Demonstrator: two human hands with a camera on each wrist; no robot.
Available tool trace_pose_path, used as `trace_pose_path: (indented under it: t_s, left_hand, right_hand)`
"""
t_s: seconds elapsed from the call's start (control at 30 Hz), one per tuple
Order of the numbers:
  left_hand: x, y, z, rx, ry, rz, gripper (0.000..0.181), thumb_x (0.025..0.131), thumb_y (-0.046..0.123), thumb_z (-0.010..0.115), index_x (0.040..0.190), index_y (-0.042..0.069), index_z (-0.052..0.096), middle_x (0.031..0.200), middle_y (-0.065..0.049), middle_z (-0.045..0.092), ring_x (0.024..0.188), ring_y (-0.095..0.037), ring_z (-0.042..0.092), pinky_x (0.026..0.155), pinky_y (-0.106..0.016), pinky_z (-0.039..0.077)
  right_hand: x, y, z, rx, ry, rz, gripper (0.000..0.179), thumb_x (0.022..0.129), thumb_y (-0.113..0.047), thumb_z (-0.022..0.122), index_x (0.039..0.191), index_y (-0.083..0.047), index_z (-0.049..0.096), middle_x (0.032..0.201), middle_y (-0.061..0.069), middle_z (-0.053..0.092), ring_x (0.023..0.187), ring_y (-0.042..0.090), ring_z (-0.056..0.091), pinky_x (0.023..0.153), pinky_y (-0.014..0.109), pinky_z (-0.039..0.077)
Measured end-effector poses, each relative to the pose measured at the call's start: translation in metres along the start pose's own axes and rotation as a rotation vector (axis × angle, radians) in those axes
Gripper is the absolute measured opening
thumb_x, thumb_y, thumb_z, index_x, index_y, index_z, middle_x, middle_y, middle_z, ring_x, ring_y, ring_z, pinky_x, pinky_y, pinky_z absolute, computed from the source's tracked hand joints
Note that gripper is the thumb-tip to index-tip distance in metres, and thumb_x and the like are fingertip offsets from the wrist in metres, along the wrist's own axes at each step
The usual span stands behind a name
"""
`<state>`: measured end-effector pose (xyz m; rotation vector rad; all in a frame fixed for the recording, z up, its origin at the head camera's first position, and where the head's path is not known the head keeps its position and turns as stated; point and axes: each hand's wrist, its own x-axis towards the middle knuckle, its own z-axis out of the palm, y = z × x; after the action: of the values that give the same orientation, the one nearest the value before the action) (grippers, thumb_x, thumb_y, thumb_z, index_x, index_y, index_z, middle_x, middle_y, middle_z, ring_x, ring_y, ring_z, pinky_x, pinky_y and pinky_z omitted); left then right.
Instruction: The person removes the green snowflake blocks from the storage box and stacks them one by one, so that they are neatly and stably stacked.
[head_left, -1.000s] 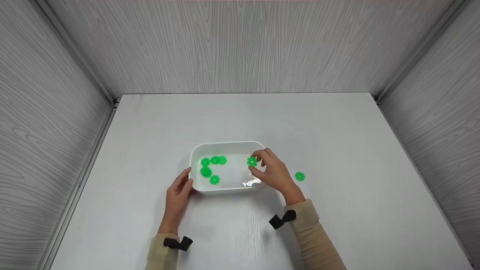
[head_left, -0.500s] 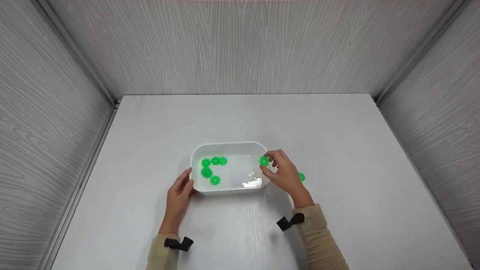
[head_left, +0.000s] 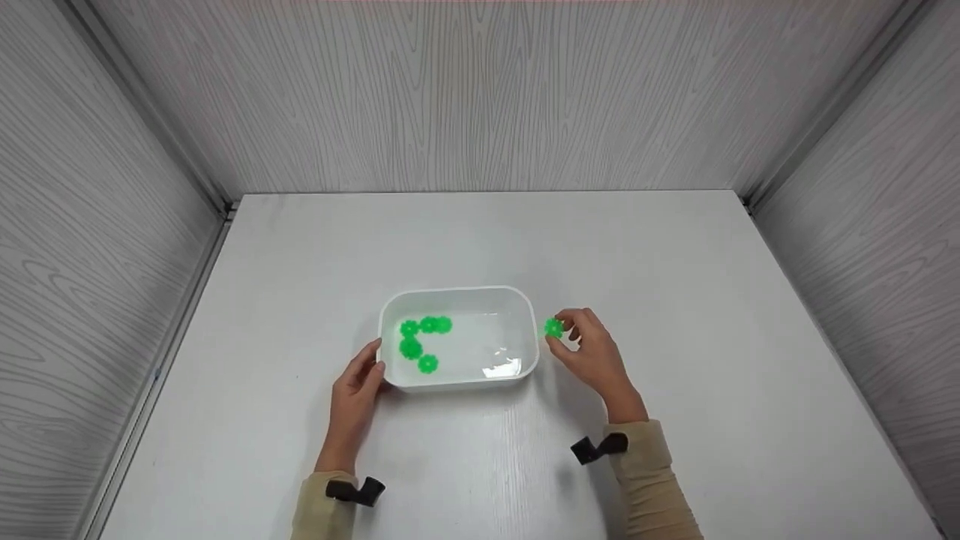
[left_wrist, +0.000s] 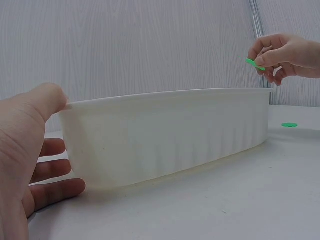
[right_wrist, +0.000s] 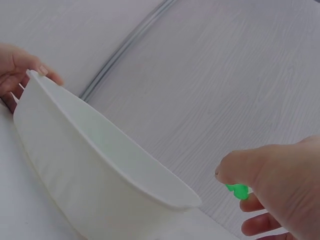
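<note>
A white rectangular tub with rounded corners stands on the table. My left hand holds its left end, the thumb on the rim and the other fingers against the outer wall. Inside, toward the left, lie several green flower-shaped pieces. My right hand pinches another green flower-shaped piece between thumb and fingers, just outside the tub's right end. In the left wrist view this piece is raised above rim height. The right wrist view shows part of it below the thumb.
One more green flower-shaped piece lies flat on the table right of the tub; in the head view my right hand hides it. Wood-grain panels enclose the table at the back and both sides. Each sleeve carries a black strap mount.
My right hand has moved right, carrying the pinched green piece from above the tub past its right rim. It now covers the loose piece on the table. My left hand stays at the tub.
</note>
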<state>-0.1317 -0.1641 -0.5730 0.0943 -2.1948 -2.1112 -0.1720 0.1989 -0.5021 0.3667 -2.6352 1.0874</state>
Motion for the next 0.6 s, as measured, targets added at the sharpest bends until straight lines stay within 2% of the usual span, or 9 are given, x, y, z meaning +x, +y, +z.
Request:
trace_pose_path:
  t_s: [0.23, 0.43, 0.6]
  left_hand:
    - [-0.001, 0.002, -0.002, -0.012, -0.004, 0.016, 0.044, 0.093, 0.031, 0.058, 0.134, 0.021, 0.051, 0.137, 0.003, 0.047, 0.122, -0.014, 0.044, 0.089, -0.023, 0.045]
    - [0.000, 0.001, -0.001, 0.000, 0.000, 0.005, 0.045, 0.091, 0.038, 0.059, 0.134, 0.025, 0.052, 0.136, 0.008, 0.047, 0.122, -0.010, 0.043, 0.091, -0.022, 0.044]
    - [-0.002, -0.001, -0.002, 0.009, 0.004, 0.033, 0.048, 0.090, 0.040, 0.059, 0.134, 0.021, 0.052, 0.135, 0.008, 0.047, 0.124, -0.009, 0.042, 0.092, -0.023, 0.043]
  right_hand:
    - [-0.006, 0.013, -0.008, 0.036, 0.007, 0.037, 0.027, 0.083, -0.016, 0.069, 0.107, -0.009, 0.060, 0.091, 0.004, 0.055, 0.077, 0.022, 0.053, 0.065, 0.034, 0.046]
    - [-0.014, 0.027, -0.016, 0.058, -0.014, 0.110, 0.029, 0.084, -0.015, 0.068, 0.109, -0.007, 0.059, 0.092, 0.006, 0.054, 0.080, 0.026, 0.053, 0.068, 0.037, 0.047]
    - [-0.020, 0.037, -0.021, 0.061, -0.022, 0.145, 0.030, 0.084, -0.016, 0.067, 0.111, -0.006, 0.058, 0.094, 0.007, 0.054, 0.081, 0.025, 0.052, 0.068, 0.037, 0.046]
